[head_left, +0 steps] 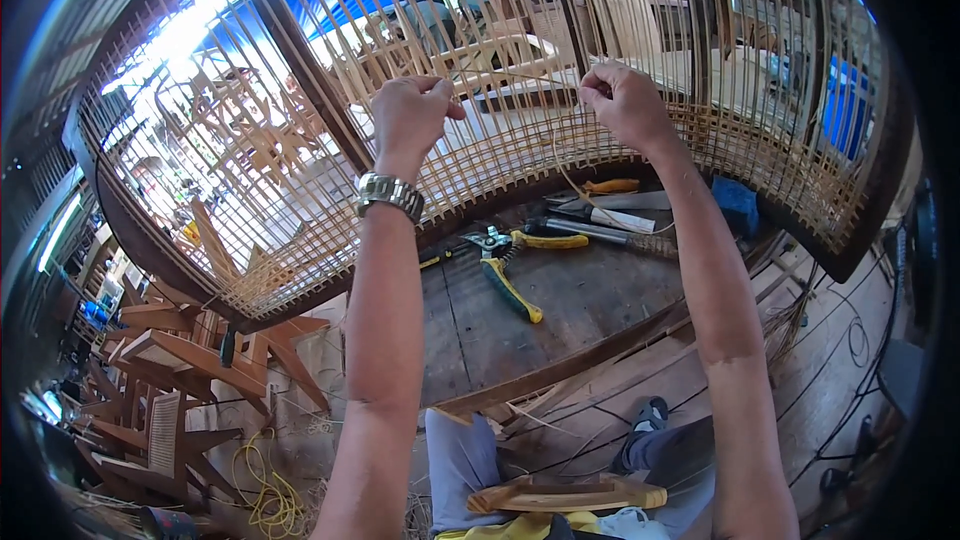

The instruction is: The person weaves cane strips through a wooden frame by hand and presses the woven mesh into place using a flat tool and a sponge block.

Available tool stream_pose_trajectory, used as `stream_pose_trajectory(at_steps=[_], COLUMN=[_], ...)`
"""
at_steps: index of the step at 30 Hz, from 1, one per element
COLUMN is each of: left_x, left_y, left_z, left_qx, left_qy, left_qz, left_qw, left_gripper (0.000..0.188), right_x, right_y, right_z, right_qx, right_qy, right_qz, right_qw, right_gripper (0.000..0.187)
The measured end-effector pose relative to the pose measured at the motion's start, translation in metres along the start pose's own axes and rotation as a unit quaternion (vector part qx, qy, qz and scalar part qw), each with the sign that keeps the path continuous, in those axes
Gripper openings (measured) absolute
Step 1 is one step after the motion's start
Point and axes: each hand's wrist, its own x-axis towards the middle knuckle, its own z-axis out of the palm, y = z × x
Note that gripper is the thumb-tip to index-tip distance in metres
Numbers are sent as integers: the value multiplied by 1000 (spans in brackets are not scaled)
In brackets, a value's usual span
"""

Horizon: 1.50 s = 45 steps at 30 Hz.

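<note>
A large curved wooden frame [300,60] strung with upright cane strips stands before me. A band of woven cane [480,185] runs along its lower part. My left hand [412,120], with a metal watch [390,196] on its wrist, is closed in a pinch at the upright strips. My right hand [628,105] is closed too, thumb against fingers, at about the same height. A thin cane strand [556,155] appears to run between both hands, and a loose length curves down beside the right one. The fingertips' exact hold is partly hidden.
On the dark wooden board [470,330] lie yellow-and-green pruning shears [515,275], an orange-handled tool [610,186], a white-handled knife [622,220] and a blue cloth [735,205]. Wooden chair frames [180,355] and a yellow cord [265,490] are at lower left.
</note>
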Motion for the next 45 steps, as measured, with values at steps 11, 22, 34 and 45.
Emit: stream_pose_trajectory(at_steps=[11, 22, 34, 45], left_x=[3, 4, 7, -23], left_y=[-4, -1, -16, -29], left_z=[-10, -11, 12, 11], left_qx=[-126, -123, -73, 119], left_qy=[-75, 30, 47, 90], left_qz=[-21, 67, 95, 161], left_qw=[989, 990, 992, 976], left_gripper=[28, 33, 30, 26], right_x=[6, -2, -2, -4], right_y=[-15, -5, 4, -7], right_z=[13, 1, 10, 6], right_qx=[-19, -14, 9, -136], right_qy=[41, -10, 9, 20], right_qz=[-51, 19, 11, 131], right_qw=[998, 1000, 1000, 982], right_gripper=[14, 14, 13, 54])
